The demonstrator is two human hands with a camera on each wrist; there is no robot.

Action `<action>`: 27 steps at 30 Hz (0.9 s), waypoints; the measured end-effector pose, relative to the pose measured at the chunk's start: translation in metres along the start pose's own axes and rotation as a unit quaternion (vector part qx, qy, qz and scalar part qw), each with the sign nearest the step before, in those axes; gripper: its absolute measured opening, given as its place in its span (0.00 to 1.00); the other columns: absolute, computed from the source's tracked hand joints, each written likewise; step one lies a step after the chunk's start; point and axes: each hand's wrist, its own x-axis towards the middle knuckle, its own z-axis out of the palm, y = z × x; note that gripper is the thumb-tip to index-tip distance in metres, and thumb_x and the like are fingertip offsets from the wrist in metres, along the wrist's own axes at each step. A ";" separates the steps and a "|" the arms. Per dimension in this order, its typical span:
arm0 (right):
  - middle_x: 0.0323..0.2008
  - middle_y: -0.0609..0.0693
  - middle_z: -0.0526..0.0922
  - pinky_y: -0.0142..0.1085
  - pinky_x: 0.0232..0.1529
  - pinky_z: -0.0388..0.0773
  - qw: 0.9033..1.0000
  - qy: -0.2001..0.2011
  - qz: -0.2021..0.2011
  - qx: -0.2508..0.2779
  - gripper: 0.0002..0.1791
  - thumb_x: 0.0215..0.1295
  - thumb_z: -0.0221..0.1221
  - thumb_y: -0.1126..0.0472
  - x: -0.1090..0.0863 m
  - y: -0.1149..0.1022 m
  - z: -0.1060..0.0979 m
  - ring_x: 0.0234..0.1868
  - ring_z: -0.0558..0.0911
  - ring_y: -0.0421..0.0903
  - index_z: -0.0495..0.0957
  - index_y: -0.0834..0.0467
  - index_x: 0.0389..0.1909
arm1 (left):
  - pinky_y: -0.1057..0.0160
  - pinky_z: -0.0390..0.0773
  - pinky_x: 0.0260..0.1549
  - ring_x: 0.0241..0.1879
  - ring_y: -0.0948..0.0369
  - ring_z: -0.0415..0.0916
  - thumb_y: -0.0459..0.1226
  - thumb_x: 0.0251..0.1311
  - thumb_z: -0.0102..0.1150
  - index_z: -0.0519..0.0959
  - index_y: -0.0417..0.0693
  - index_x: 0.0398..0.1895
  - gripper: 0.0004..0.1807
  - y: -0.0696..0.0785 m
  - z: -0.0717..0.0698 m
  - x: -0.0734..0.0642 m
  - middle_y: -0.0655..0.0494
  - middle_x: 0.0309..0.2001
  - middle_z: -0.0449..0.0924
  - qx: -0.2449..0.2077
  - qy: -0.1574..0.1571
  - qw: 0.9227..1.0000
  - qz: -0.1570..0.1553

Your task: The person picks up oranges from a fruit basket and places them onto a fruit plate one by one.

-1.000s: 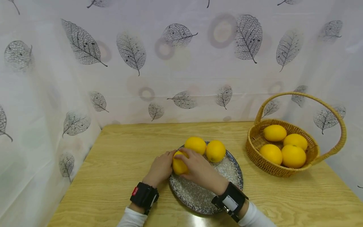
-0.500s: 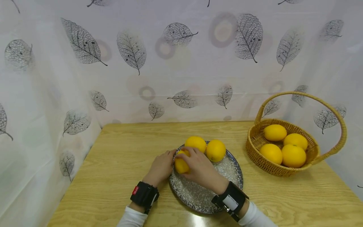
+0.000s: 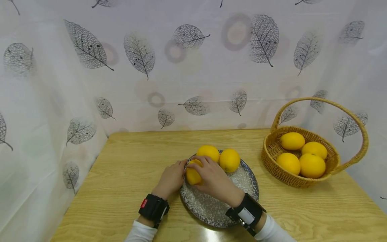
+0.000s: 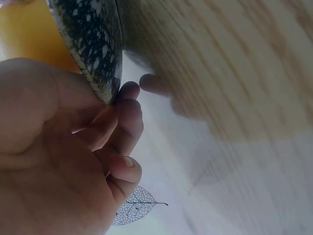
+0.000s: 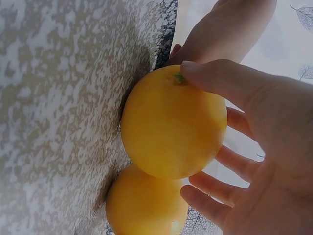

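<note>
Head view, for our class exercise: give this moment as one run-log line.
left hand: grips plate rim | right hand: holds fruit | two other fruits: on plate | basket: four fruits

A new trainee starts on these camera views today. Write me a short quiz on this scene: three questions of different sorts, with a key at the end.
1. Count: how many pieces of fruit lie in the basket?

2. True or false: the left hand touches the edge of the plate.

3. Pick one. The fingers of the right hand are around:
A) the handle
B) a yellow fruit
C) the edge of the table

Key:
1. Four.
2. True.
3. B.
</note>
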 end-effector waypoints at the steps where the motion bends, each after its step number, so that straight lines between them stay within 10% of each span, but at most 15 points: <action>1: 0.62 0.55 0.74 0.51 0.61 0.76 1.000 0.000 -0.001 0.000 0.34 0.46 0.72 0.52 0.000 0.000 0.000 0.60 0.72 0.53 0.76 0.49 0.58 | 0.40 0.79 0.50 0.51 0.45 0.78 0.35 0.69 0.50 0.70 0.36 0.65 0.23 0.000 0.000 0.000 0.38 0.55 0.81 0.000 0.001 1.000 0.000; 27: 0.61 0.55 0.76 0.50 0.61 0.76 1.000 0.009 -0.012 0.005 0.33 0.45 0.73 0.53 -0.001 0.000 -0.002 0.60 0.73 0.52 0.77 0.50 0.56 | 0.38 0.78 0.51 0.52 0.44 0.77 0.35 0.68 0.50 0.70 0.37 0.65 0.23 -0.002 -0.001 -0.001 0.38 0.56 0.80 -0.006 0.001 1.000 -0.002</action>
